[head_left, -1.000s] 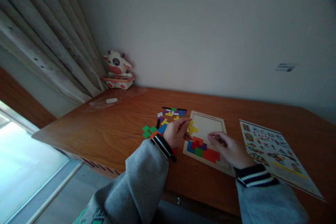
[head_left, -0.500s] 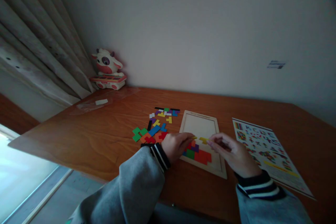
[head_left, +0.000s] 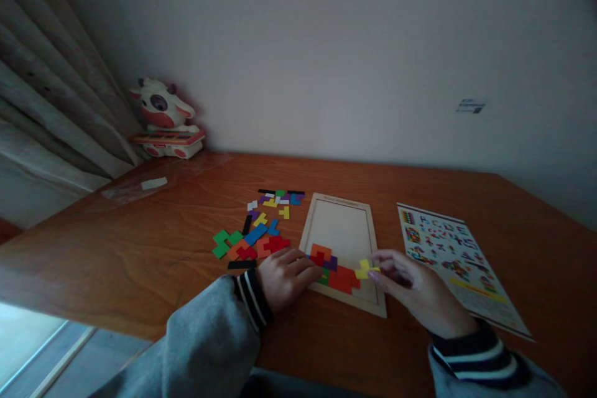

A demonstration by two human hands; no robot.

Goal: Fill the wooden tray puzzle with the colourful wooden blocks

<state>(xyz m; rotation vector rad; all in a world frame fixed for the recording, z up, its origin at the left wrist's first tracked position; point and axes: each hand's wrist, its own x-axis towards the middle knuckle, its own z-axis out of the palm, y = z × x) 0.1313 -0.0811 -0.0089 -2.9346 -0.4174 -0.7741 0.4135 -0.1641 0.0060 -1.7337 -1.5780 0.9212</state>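
Yellow polyomino puzzle piece [head_left: 362, 270]: thumb and fingertips of the right hand [head_left: 410, 286] pinch its right end, over the lower right part of the wooden puzzle tray [head_left: 372, 230]. The left hand [head_left: 286, 277] lies palm down over the tray's lower left edge, its fingers close together and slightly bent; whether they grip anything underneath cannot be told. Between the hands, orange, red, purple and green fitted pieces [head_left: 342, 280] sit packed in the tray's lower part. Left of the tray, loose pieces [head_left: 256, 234] in many colours spread across the wooden table [head_left: 163, 242]; to its right lies a printed pattern sheet [head_left: 461, 261]. Farther out, a clear plastic bag [head_left: 116, 194] lies near a cow-shaped toy keyboard [head_left: 161, 115], beside a pale curtain [head_left: 56, 106].
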